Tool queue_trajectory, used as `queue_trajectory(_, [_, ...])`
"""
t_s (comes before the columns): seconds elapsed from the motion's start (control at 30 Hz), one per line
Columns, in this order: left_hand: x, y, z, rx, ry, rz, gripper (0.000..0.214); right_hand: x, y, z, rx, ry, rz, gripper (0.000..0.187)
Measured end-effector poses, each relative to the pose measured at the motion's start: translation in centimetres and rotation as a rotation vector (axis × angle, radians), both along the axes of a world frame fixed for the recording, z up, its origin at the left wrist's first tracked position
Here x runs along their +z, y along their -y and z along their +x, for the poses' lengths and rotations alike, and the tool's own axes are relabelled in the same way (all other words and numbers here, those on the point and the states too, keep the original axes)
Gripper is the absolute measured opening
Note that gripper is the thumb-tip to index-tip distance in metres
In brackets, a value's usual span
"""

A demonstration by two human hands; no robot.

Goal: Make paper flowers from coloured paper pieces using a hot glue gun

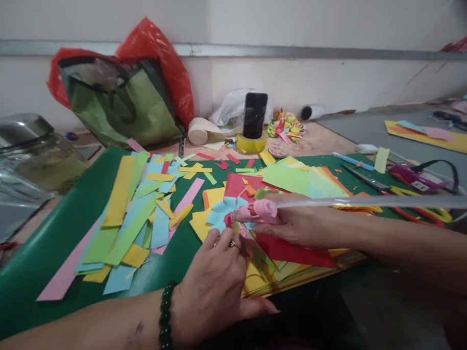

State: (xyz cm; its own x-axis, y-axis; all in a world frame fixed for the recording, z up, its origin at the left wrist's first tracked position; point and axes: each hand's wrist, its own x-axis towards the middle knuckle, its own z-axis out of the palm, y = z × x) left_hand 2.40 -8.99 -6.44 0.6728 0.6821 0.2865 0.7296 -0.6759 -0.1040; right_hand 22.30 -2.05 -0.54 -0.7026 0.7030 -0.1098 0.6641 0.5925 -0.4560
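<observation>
My right hand (281, 219) is wrapped round a pink hot glue gun (258, 211), and a long clear glue stick (357, 203) runs out of its back to the right. The gun's tip is at the red centre of a paper flower (221, 212) with light blue petals. With curled fingers, my left hand (212, 280) holds the near edge of that flower; its thumb sticks out to the right. Under both hands lies a stack of coloured paper (256, 281) with a red sheet (293, 249) on top. Pink and green strips hang near my fingers, partly hidden.
Paper strips (131, 224) cover the left of the green mat (27, 310). Scissors (371, 180) and a purple device (419, 177) lie right. Behind stand a phone (255, 115) on a tape roll (251, 142), a paper pompom (285, 126), a green bag (127, 107) and a glass jar (64, 155).
</observation>
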Motion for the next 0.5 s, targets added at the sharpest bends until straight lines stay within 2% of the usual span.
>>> queue_trajectory(0.1, [0.0,0.0,-0.1,-0.006,0.001,0.008,0.095,0.6,-0.2,-0.2,0.080,-0.033,-0.071,0.039])
queue_trajectory(0.27, [-0.2,0.1,-0.2,-0.007,0.009,-0.003,0.095,0.8,-0.7,-0.1,0.038,-0.118,-0.089,0.036])
queue_trajectory(0.37, [-0.2,0.2,-0.2,-0.002,0.004,-0.003,0.096,1.1,-0.8,0.5,0.075,-0.169,-0.193,0.035])
queue_trajectory(0.43, [-0.2,0.2,-0.1,0.004,-0.003,0.000,0.094,1.5,-0.6,1.0,0.032,-0.276,-0.235,0.035])
queue_trajectory(0.5, [-0.1,0.2,-0.1,0.005,-0.005,-0.001,0.090,1.9,-0.2,1.6,-0.101,-0.387,-0.220,0.038])
